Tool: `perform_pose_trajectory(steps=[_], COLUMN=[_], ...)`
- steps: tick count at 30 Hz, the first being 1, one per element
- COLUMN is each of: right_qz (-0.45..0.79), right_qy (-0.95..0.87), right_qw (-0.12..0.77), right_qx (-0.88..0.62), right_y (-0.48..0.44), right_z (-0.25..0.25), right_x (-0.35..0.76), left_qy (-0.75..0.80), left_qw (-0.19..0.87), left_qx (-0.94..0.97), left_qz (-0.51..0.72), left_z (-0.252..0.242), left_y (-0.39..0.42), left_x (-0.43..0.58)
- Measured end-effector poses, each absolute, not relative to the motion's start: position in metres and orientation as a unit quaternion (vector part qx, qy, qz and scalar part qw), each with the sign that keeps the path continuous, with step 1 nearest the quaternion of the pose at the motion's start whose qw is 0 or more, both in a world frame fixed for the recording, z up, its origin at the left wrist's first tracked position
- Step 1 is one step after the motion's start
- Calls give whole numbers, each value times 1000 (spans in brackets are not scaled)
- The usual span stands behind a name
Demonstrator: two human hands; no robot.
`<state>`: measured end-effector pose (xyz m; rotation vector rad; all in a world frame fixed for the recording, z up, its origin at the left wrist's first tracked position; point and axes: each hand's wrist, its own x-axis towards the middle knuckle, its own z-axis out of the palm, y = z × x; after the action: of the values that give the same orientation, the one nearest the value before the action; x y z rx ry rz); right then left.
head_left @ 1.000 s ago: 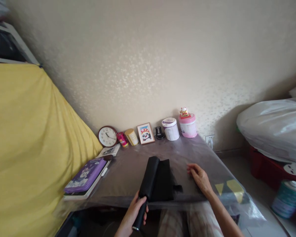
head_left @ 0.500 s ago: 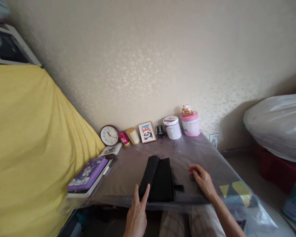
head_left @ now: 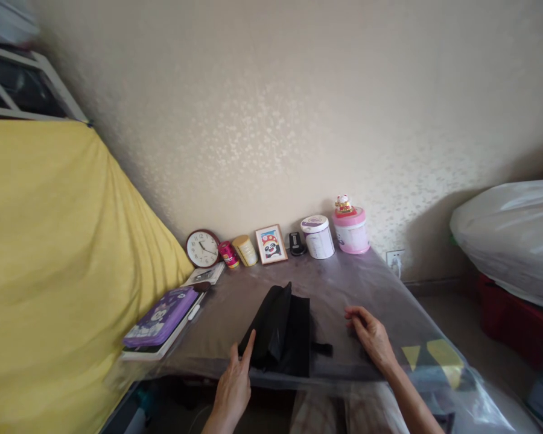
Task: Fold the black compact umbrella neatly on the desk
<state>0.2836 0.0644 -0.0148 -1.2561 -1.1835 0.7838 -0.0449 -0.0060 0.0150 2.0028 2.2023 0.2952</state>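
A black folded fabric case lies at the near edge of the table, its left flap raised and bent into a ridge. At the flap's lower left corner is my left hand, closed on its edge with the index finger along the top; the thumb is hidden beneath. A short black strap sticks out from the case's right side. My right hand rests on the table to the right of the case, apart from it, fingers loosely curved and holding nothing.
Purple pencil case on books at left; clock, pink can, yellow tin, panda picture frame, black object, white tub and pink-lidded tub with figurine line the wall.
My left hand has moved left and down, drawing the case's flap leftward and lifting it from the layer below. The right hand has hardly moved.
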Motion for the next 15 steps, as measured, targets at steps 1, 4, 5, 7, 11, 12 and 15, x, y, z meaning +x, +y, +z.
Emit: perform_pose_trajectory(steps=[1,4,5,7,11,12,15], right_qz=[333,322,322,328,328,326,326], right_qy=[-509,-517,-519,-519,-523,-526,-532], right_qw=[583,579,577,573,575,575,577], right_qx=[-539,-542,-543,-542,-537,-535,-527], right_y=[64,65,65,66,67,67,66], right_z=[-15,-16,-17,-18,-22,-22,-23], right_x=[284,284,284,284,285,286,287], left_qy=[731,716,711,701,682,675,647], left_qw=[86,119,133,162,233,255,323], left_qx=[668,670,668,660,634,628,619], left_qz=[109,155,175,217,281,289,307], left_z=[17,25,29,36,52,57,70], left_y=[-5,-2,-2,0,0,-1,-6], left_x=[-47,-52,-54,-55,-54,-53,-50])
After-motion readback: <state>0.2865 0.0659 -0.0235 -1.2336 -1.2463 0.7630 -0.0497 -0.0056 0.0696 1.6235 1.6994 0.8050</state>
